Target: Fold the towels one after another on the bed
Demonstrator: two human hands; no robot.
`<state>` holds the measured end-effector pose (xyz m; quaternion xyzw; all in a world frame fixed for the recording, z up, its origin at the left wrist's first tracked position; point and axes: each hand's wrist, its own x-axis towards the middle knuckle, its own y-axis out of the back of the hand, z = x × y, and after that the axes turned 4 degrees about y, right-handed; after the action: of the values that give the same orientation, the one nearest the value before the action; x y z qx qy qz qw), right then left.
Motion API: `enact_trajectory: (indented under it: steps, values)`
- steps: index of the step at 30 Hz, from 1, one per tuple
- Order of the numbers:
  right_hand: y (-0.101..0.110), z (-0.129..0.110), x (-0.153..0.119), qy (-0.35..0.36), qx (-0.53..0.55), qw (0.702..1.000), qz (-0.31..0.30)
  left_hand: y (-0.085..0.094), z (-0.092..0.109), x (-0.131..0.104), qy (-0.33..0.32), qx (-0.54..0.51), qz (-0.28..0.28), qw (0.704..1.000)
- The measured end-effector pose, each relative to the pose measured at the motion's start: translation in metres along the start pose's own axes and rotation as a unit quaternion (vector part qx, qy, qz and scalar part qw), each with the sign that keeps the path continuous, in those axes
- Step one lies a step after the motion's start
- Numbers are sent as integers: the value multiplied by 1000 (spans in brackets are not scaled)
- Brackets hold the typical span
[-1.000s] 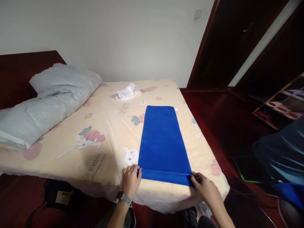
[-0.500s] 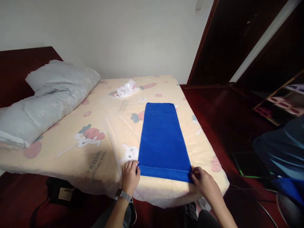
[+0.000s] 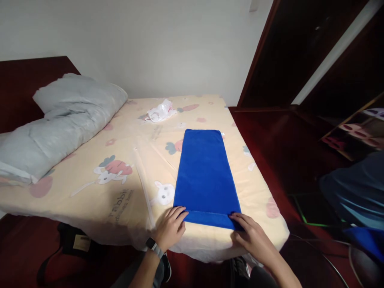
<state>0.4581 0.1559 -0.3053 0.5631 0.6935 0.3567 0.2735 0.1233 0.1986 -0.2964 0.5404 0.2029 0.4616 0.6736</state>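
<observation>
A blue towel (image 3: pixel 207 172) lies lengthwise on the bed, its near end turned over in a narrow folded strip. My left hand (image 3: pixel 171 229), with a watch on the wrist, rests its stretched fingers on the strip's left corner. On the right corner, the extended fingers of my right hand (image 3: pixel 250 232) lie over the fold, thumb apart and below. Both hands press on the cloth from above rather than grip it.
The bed sheet (image 3: pixel 120 204) has rabbit and carrot prints. A crumpled white plastic bag (image 3: pixel 161 111) lies beyond the towel, and a grey quilt (image 3: pixel 66 124) is heaped at left. A black bag (image 3: pixel 73 244) is on the floor. Slippers (image 3: pixel 355 130) sit on a rack at right.
Both hands have shifted inward from the towel's near corners. Their fingers, earlier pinching the edges, now lie flatter on the folded strip.
</observation>
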Motion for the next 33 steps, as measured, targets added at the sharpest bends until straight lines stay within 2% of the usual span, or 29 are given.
enact_trajectory:
  steps: [4,9,11,15,19,24,28,33]
  values:
    - [-1,9,0,-22,9,999,-29,3,-15,0,18,-5,-18,1000]
    - [2,13,-1,-90,71,993,-3,5,-31,-3,43,-53,-10,998]
    - [4,12,-1,-127,98,987,11,5,-37,-5,72,-92,-4,993]
    - [2,12,3,-167,129,976,54,3,-46,-5,172,-171,12,970]
    - [-1,13,11,-186,96,972,110,0,-45,2,236,-218,33,946]
    - [-2,5,19,-254,146,950,111,-10,-40,14,246,-234,68,938]
    - [-1,3,21,-246,158,950,109,-14,-41,19,257,-263,70,927]
    - [3,15,15,-230,137,956,117,-8,-41,14,266,-291,81,915]
